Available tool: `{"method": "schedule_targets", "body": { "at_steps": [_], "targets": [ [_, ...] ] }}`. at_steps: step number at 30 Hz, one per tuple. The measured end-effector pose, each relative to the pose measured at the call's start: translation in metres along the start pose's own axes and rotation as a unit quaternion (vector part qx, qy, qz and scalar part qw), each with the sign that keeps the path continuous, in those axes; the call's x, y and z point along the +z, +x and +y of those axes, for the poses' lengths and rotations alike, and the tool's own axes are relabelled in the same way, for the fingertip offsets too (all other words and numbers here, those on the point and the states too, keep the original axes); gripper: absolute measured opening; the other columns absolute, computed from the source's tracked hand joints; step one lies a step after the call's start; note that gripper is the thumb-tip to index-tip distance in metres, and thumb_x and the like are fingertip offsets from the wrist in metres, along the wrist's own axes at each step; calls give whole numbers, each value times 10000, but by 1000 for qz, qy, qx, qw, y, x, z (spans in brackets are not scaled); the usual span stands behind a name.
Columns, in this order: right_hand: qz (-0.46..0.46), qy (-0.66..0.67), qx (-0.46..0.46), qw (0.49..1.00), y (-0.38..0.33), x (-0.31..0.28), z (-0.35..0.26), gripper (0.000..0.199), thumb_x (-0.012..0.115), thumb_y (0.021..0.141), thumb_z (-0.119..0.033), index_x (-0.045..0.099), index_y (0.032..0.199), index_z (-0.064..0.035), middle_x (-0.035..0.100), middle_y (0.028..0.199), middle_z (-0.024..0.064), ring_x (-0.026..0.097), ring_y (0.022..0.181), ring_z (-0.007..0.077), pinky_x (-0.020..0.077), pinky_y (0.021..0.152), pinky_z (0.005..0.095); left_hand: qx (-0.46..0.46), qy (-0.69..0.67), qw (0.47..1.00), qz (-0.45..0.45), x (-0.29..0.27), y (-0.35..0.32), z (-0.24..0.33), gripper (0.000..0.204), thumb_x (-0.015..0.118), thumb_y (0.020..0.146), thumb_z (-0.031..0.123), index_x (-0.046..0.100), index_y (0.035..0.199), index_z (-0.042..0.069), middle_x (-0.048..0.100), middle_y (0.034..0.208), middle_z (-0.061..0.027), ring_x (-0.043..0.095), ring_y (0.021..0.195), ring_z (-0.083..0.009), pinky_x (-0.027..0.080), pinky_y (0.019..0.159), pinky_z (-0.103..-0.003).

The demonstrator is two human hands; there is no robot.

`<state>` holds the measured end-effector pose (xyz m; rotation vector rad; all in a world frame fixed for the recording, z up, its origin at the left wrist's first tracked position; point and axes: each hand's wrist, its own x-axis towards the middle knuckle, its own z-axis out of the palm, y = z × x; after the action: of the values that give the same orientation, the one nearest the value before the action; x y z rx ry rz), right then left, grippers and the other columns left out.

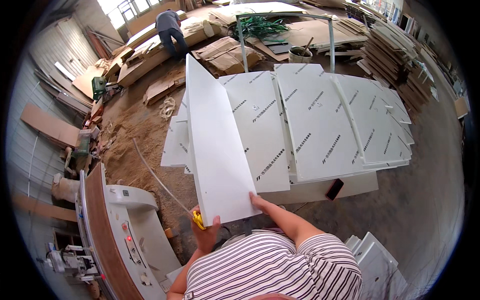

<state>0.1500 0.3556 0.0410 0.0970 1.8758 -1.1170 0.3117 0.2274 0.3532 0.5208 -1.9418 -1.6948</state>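
A long white board (218, 160) is tilted up in front of me, its near end at my body and its far end over the stacked panels. At its near left corner my left hand (206, 234) is closed on a yellow tape measure (198, 220), with the thumb on the board's face. The tape's pale blade (157, 176) runs out, bowed, to the far left, apart from the board. My right hand (258, 201) grips the board's right edge near its lower corner; its fingertips are hidden behind it.
Stacked white panels (315, 125) with dark printing lie ahead and right, a dark phone (334, 189) at their near edge. On the left stands a machine (127, 197) with a brown top. Sawdust (127, 155) covers the floor beyond. A person (170, 31) bends over boards at the back.
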Motion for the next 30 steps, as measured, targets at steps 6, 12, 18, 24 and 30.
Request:
{"method": "schedule_targets", "body": {
  "at_steps": [6, 12, 18, 24, 30],
  "targets": [
    [-8, 58, 112, 992, -13, 21, -13, 871, 228, 890, -689, 355, 1378, 20, 376, 1409, 216, 305, 1347, 261, 242, 1088, 413, -30, 21, 995, 98, -34, -9, 1, 432, 678, 730, 3, 440, 1084, 73, 488, 970, -24, 499, 885, -114, 437, 805, -269],
    [-309, 215, 85, 923, -49, 157, -13, 793, 256, 888, -687, 464, 1286, -34, 568, 1075, 127, 534, 891, 211, 450, 775, 398, 21, -30, 976, 213, -132, -11, 56, 399, 674, 693, 8, 482, 1038, 67, 497, 969, -14, 499, 886, -111, 429, 816, -276],
    [-304, 523, 49, 795, -76, 179, -113, 757, 264, 905, -659, 392, 1341, -54, 448, 1355, 139, 431, 1227, 286, 315, 1047, 445, 77, 109, 932, 337, -241, -101, 129, 382, 743, 704, 143, 476, 972, 91, 461, 902, -18, 469, 871, -122, 389, 822, -301],
    [-180, 523, 92, 828, -17, 175, -105, 522, 389, 941, -492, 546, 1176, -53, 578, 1199, 101, 548, 1090, 279, 435, 952, 484, 67, 114, 883, 450, -312, -208, 123, 378, 796, 703, 164, 500, 923, 80, 488, 848, -9, 477, 783, -106, 382, 726, -242],
    [-127, 399, 161, 894, -25, 224, -104, 492, 313, 963, -411, 505, 1257, -67, 524, 1292, 117, 485, 1189, 308, 376, 1014, 506, -23, 117, 811, 573, -349, -266, 90, 357, 757, 756, 278, 516, 917, 70, 500, 855, -4, 490, 792, -118, 413, 753, -261]
  ]
}}
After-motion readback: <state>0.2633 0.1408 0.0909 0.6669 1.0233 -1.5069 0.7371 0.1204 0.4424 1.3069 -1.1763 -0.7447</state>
